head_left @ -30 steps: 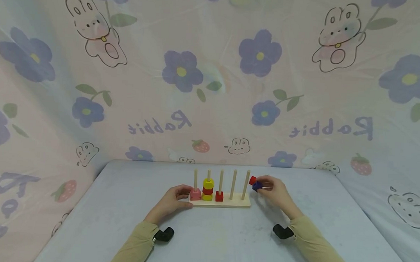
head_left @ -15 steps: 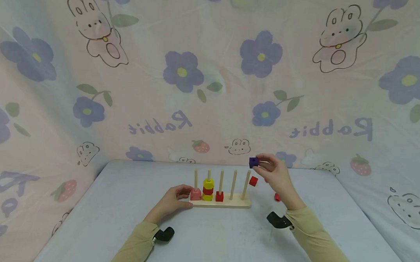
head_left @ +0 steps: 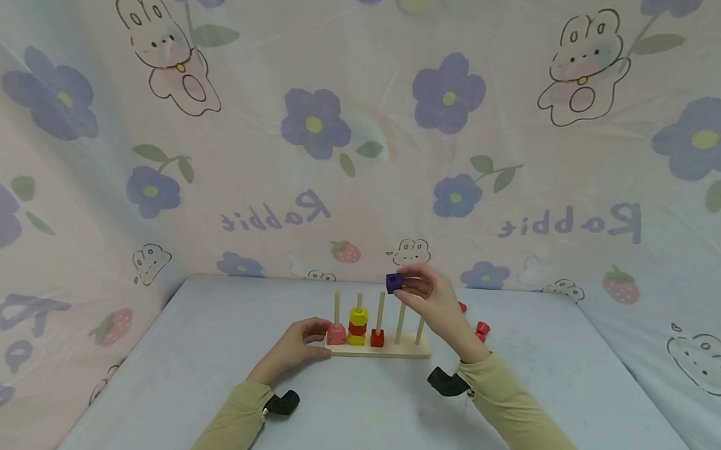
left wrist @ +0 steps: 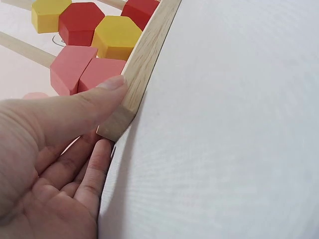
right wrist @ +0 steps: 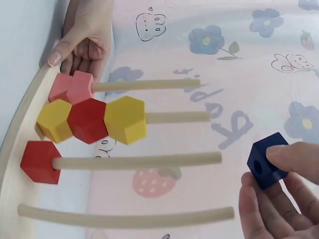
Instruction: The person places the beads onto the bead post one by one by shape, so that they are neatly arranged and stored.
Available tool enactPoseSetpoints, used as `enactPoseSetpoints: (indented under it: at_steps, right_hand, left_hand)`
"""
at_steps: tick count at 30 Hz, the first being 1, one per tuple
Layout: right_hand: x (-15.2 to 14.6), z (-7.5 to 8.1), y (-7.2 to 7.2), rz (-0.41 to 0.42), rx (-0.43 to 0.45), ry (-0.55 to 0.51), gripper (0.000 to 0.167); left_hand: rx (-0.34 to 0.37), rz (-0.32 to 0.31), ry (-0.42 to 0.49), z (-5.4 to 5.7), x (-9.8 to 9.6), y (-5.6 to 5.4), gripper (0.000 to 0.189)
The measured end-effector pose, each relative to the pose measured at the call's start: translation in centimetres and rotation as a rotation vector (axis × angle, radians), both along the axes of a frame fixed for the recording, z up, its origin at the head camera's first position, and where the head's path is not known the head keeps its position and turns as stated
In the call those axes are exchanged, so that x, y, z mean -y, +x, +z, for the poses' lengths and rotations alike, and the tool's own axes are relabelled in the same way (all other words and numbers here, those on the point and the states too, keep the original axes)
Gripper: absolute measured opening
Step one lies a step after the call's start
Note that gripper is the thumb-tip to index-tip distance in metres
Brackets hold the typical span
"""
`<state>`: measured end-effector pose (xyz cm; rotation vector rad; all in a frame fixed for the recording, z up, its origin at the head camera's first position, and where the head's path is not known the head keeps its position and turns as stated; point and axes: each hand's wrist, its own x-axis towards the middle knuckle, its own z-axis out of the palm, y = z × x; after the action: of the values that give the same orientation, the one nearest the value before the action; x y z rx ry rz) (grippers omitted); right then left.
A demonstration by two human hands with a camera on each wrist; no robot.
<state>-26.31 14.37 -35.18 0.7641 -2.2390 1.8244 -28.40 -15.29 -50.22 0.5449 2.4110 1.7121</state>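
My left hand [head_left: 297,343] grips the left end of a wooden peg stand [head_left: 391,353], thumb over its front edge and fingers around the end. Two pink blocks [left wrist: 102,74] sit on the first peg. On the second, a red bead [right wrist: 87,120] lies between two yellow ones, the outer a hexagonal yellow bead [right wrist: 125,119]. The third peg [right wrist: 139,161] bears one red cube [right wrist: 40,162] at its base. Between thumb and fingertips, my right hand [head_left: 432,298] pinches a dark blue cube [right wrist: 266,159]. Its hole faces the third peg's tip, slightly apart from it.
Several red blocks [head_left: 482,330] lie on the white table [head_left: 352,412] right of the stand, partly behind my right forearm. The fourth peg [right wrist: 129,218] is bare. A patterned curtain [head_left: 362,185] hangs behind the table.
My right hand has picked the blue cube up from beside the red blocks, raised it, and carried it left above the third peg. The left hand stays on the stand.
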Motion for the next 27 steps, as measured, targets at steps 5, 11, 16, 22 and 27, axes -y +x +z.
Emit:
enactPoseSetpoints:
  at_steps: [5,11,16,22,27]
  right_hand:
    - [1.5,0.6,1.1,-0.037,-0.031,0.073,0.034]
    - [1.9,-1.3,-0.2,-0.039,0.001,0.08,0.035]
    - [1.9,-3.6,-1.6,-0.063,0.065,0.077,0.034]
    - [2.1,-5.8,-1.4,-0.154,0.103,0.096,0.035]
    - [2.3,-8.1,-1.1,-0.213,0.126,0.045,0.041]
  left_hand:
    - [0.001,-0.003,0.005,0.0,0.0,0.0,0.053]
    - [-0.003,-0.001,0.003,0.1,0.0,0.1,0.054]
    - [0.001,0.0,0.018,0.1,0.1,0.0,0.056]
    - [0.01,0.004,0.018,0.1,0.1,0.0,0.056]
    - [0.012,-0.005,0.02,0.2,0.0,0.1,0.056]
